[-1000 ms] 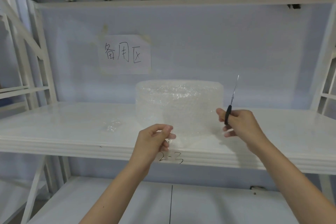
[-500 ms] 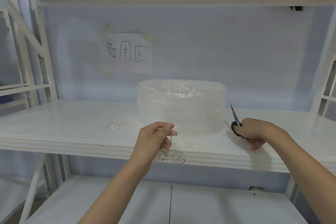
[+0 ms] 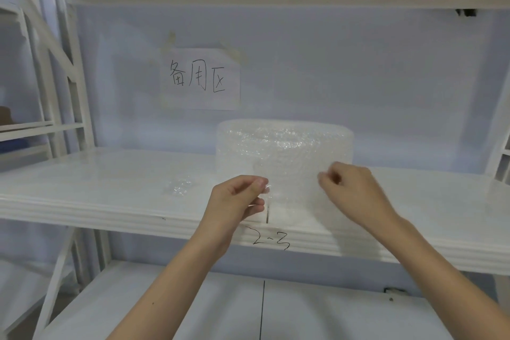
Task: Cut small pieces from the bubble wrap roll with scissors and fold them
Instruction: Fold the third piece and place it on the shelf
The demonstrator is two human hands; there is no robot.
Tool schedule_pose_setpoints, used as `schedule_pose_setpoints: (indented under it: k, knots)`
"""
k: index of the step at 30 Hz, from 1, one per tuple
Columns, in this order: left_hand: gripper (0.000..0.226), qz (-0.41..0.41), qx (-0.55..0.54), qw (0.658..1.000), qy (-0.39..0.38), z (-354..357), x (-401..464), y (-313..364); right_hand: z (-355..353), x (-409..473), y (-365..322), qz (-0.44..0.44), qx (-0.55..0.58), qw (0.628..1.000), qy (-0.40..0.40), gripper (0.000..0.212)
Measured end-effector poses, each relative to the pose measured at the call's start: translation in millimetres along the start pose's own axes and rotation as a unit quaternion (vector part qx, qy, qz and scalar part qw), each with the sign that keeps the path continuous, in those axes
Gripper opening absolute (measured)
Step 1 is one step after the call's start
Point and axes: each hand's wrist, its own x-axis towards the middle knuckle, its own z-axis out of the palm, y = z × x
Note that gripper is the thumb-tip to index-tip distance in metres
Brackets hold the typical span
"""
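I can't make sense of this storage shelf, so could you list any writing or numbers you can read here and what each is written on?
"备用区": handwritten on the paper sign taped to the back wall.
"2-3": handwritten on the front edge of the shelf; the strokes are rough, so this reading is likely, not certain.
No other text is visible.

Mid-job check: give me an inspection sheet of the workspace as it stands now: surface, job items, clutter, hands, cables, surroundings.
Surface: white shelf, "2-3" handwritten on its front edge.
Job's things: bubble wrap roll stands at mid-shelf; cut piece held up in front of it; small folded piece lies to the left. Scissors: not seen.
Clutter: nothing seen.
Hands: left hand pinches the cut piece's left edge; right hand pinches its right edge.
Cables: nothing seen.
Surroundings: paper sign with handwritten characters taped to the back wall; white rack frames on both sides; lower shelf below.
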Motion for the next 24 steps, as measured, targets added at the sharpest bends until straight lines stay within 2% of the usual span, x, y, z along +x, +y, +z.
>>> schedule_pose_setpoints:
  k: [2, 5, 10, 14, 18, 24]
  knots:
    - [0.013, 0.004, -0.004, 1.0, -0.002, -2, -1, 4, 3, -8, -32, -0.026, 0.179, 0.98, -0.085, 0.023]
    - [0.014, 0.016, 0.016, 1.0, 0.004, -7, -4, 10, 15, -17, -60, -0.045, 0.281, 0.941, -0.186, 0.022]
    - [0.014, 0.028, 0.037, 0.999, 0.027, -24, -7, 19, 35, -15, -78, -0.029, 0.359, 0.908, -0.214, 0.014]
    - [0.013, 0.058, 0.073, 0.995, 0.03, -39, -8, 19, 47, -12, -88, 0.014, 0.43, 0.871, -0.236, 0.017]
    - [0.014, 0.093, 0.097, 0.99, 0.031, -52, -8, 15, 61, -10, -99, 0.065, 0.496, 0.825, -0.263, 0.017]
    - [0.021, 0.118, 0.141, 0.982, 0.041, -73, -3, 8, 80, -6, -111, 0.091, 0.58, 0.754, -0.295, 0.016]
